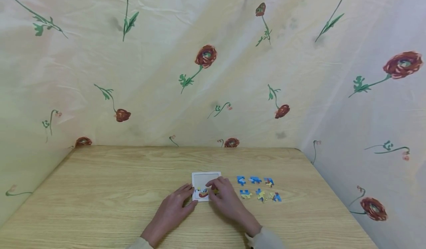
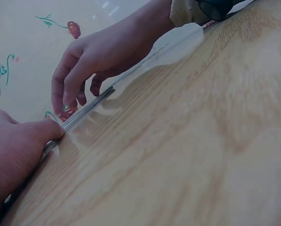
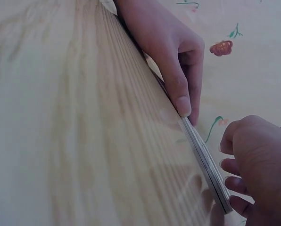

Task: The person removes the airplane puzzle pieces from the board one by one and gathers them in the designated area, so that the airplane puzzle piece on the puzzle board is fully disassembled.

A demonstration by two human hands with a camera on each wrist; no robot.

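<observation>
A white-bordered puzzle tray (image 1: 206,174) lies flat on the table, with a few colourful pieces (image 1: 202,193) in its lower part. My left hand (image 1: 174,206) holds the tray's near left corner, thumb at the front edge and fingers along the left side. The thumb also shows against the tray edge (image 3: 204,162) in the right wrist view. Over the tray's right half is my right hand (image 1: 224,197), its fingers bent loosely down to the pieces. In the left wrist view those fingers (image 2: 70,87) reach the tray's top, and no piece shows between them.
Right of the tray, loose blue and yellow jigsaw pieces (image 1: 255,179) lie in two rows. The wooden table (image 1: 116,178) extends around them. A flower-patterned cloth (image 1: 159,75) hangs behind the table and along its sides.
</observation>
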